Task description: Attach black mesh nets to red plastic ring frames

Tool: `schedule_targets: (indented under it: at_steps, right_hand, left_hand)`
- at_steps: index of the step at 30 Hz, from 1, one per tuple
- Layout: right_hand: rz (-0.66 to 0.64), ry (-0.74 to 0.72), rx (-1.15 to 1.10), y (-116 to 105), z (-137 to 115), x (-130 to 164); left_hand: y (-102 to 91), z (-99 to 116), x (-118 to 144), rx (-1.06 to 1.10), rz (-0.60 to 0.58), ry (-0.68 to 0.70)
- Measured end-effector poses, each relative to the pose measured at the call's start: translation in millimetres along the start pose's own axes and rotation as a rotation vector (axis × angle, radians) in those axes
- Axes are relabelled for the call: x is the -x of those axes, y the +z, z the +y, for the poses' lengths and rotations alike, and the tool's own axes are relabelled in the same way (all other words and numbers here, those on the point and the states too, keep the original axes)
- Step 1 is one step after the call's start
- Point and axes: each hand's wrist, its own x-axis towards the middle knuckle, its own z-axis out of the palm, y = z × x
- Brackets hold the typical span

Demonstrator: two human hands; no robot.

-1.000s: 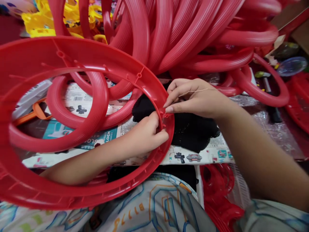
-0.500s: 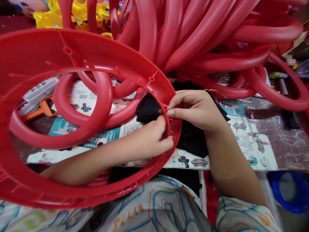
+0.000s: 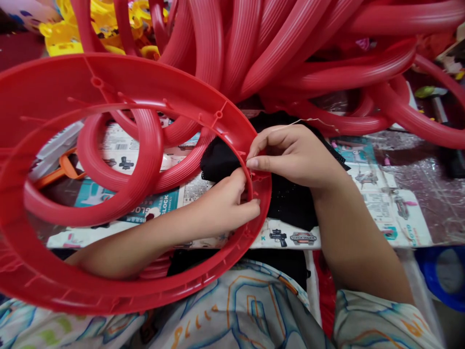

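A large red plastic ring (image 3: 232, 116) with small pegs and ribs on its inner side stands tilted before me. My left hand (image 3: 236, 198) reaches through its opening, fingers closed around the right side of the rim. At that same spot my right hand (image 3: 286, 155) pinches thumb and forefinger together against the rim. A thin pale thread (image 3: 308, 120) trails over the back of my right hand and seems to come from its grip; the fingertips' hold is partly hidden. Black mesh cloth (image 3: 290, 203) lies behind and under the hands, with a fold (image 3: 220, 160) showing inside the ring.
Ribbed red tube rings (image 3: 240, 48) are heaped at the back, with loose ones (image 3: 119, 182) on printed cardboard (image 3: 392, 194). Yellow plastic parts (image 3: 65, 36) sit at the back left, an orange-handled tool (image 3: 67, 165) at left. A blue ring-shaped item (image 3: 432, 286) is low at right.
My view has shifted slightly. Both hands stay at the same part of the rim; the right hand has lowered and turned a little, and more of the thread shows.
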Motion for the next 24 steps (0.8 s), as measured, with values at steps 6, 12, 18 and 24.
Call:
schedule_targets:
  at_steps: [6,12,18,24]
  right_hand:
    - [0.002,-0.03,0.114,-0.7,-2.7,0.9]
    - [0.01,-0.078,0.097,-0.3,-0.5,0.5]
    - [0.018,-0.076,0.06,3.4,1.1,0.0]
    - [0.007,-0.088,0.04,9.5,-0.8,0.6]
  left_hand:
    - [3.2,3.1,0.4,0.18,-0.013,-0.021]
    - [3.5,9.2,-1.7,0.39,0.013,-0.007]
    - [7.8,4.3,-4.9,0.466,0.166,-0.007]
    - [8.8,-3.4,-4.3,0.287,0.26,0.077]
